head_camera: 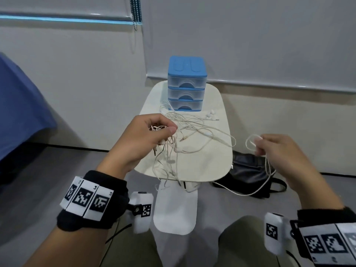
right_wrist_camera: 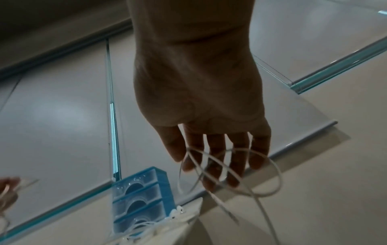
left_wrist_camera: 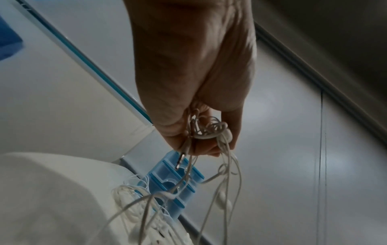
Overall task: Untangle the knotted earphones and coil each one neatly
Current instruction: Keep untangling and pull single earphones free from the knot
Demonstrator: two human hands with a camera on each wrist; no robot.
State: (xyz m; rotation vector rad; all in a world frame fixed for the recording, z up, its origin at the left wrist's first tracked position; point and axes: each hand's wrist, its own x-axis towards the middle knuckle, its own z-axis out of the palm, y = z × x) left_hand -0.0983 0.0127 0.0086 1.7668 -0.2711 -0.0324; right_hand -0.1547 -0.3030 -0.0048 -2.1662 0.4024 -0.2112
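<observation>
A tangle of white earphones (head_camera: 192,128) lies on the small cream table (head_camera: 215,166), in front of the drawers. My left hand (head_camera: 169,125) is raised over the table's near left part and grips a knotted bunch of cords (left_wrist_camera: 209,131). Several strands and a jack plug (left_wrist_camera: 180,160) hang from that bunch. Off the table's right edge, my right hand (head_camera: 259,146) pinches a loop of one white cable (head_camera: 250,140). That cable (right_wrist_camera: 270,187) is draped across the fingers (right_wrist_camera: 236,159), then sags towards the floor and runs back under the table.
A blue three-drawer plastic unit (head_camera: 186,83) stands at the table's far side against the wall. A black bag (head_camera: 248,174) lies on the floor right of the table. A blue cloth (head_camera: 19,112) is at the far left. The table's white base (head_camera: 175,209) sits between my knees.
</observation>
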